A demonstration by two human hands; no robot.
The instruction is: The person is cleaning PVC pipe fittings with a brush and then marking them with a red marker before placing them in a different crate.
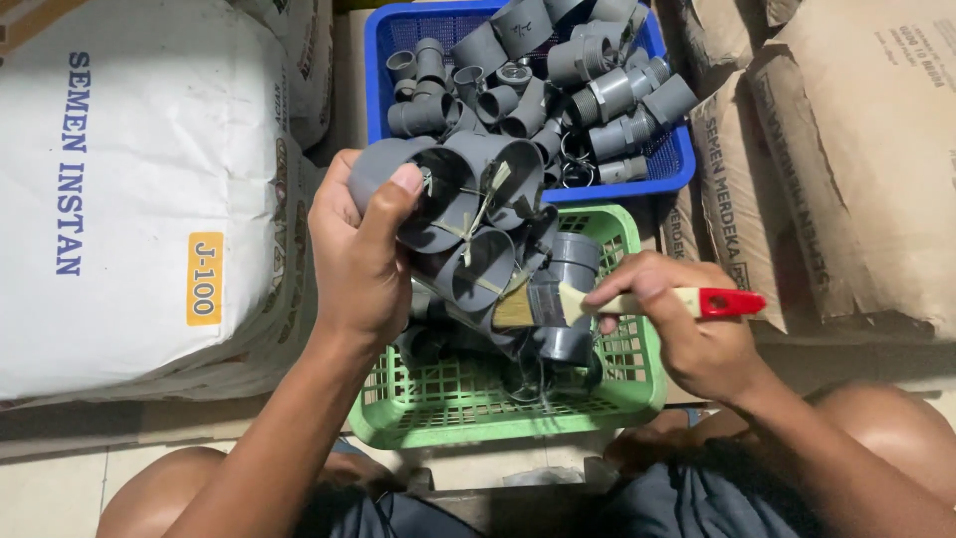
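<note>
My left hand grips a bundle of grey plastic pipe fittings tied together with pale string, held above a green basket. My right hand holds a paintbrush with a pale wooden handle and red end. Its bristles touch the lower right side of the bundle. Another grey pipe fitting stands in the green basket just behind the brush.
A blue basket full of several grey pipe fittings sits beyond the green one. A large white sack lies at the left. Brown paper sacks are stacked at the right. My knees frame the bottom edge.
</note>
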